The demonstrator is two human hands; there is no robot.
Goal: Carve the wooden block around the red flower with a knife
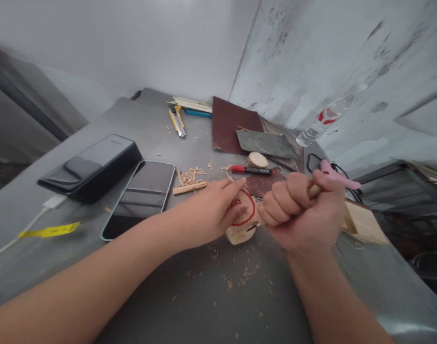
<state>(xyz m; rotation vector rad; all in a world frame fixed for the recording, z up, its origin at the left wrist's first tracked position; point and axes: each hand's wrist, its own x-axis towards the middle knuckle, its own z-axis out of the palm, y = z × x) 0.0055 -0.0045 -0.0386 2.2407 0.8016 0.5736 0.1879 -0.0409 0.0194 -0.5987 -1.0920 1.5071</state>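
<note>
My left hand [218,208] is closed on a round wood block [241,234], its fingers lying across the top and covering part of it. A red marker ring with small red marks inside shows on the block's upper face. My right hand [299,208] makes a fist around a wood-handled carving tool [314,191]. The handle's end pokes out above the fist, and a thin dark blade reaches the block's right side. Most of the tool is hidden in the fist, so its exact kind cannot be made out.
Behind the hands lie a red marker [254,170], a round wood slice [257,160], wood shavings [191,176] and sandpaper sheets [236,124]. A phone [139,196] and black box [92,165] stand left, a utility knife [177,122] farther back. A water bottle [322,122] and pink glue gun [336,176] are right.
</note>
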